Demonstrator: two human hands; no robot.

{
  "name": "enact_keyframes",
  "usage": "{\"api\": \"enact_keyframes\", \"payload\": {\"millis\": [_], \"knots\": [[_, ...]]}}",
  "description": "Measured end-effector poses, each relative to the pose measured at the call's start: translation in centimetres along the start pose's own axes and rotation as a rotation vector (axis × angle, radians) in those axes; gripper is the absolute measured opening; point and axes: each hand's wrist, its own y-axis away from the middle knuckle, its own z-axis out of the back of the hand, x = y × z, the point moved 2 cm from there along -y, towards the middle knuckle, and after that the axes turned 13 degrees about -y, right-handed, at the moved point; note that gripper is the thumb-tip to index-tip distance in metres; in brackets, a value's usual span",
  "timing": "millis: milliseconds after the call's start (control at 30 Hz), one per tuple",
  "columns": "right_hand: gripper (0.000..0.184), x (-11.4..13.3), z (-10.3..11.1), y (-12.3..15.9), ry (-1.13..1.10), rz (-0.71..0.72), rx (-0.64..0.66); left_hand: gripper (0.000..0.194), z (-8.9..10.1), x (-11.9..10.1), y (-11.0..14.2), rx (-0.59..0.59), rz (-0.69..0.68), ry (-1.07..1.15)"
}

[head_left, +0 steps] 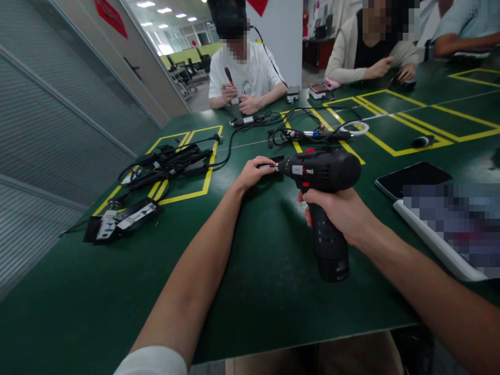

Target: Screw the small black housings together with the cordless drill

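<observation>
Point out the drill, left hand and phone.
Drill [326, 172]: head view, side of its black body.
Left hand [253, 173]: head view, back of the hand.
Phone [414, 180]: head view, middle of its dark face.

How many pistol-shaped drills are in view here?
1: the black drill, gripped in the right hand, its tip pointing toward the left hand. The piled cables could hide another, but none shows.

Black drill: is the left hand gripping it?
No, the right hand grips the black drill, while the left hand is near its front end.
</observation>
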Motion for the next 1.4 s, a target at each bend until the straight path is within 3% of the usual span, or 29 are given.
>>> {"api": "enact_keyframes", "payload": {"millis": [600, 1067, 1267, 1400], "knots": [[0.009, 0.3, 0.0, -0.1, 0.008, -0.024, 0.012, 0.029, 0.1, 0.2, 0.0, -0.003, 0.018, 0.029], [0.009, -0.6, 0.0, -0.6, 0.233, -0.015, 0.028, 0.037, 0.0, 0.4, -0.2, -0.004, -0.005, -0.04], [0.006, -1.0, -0.2, -0.5, 0.286, 0.021, 0.121, 0.041, 0.2, 0.5, -0.2, 0.006, 0.025, -0.064], [0.019, -1.4, -0.3, -0.6, 0.162, 0.001, 0.21, 0.041, 0.2, 0.5, -0.1, 0.018, 0.032, -0.07]]}}
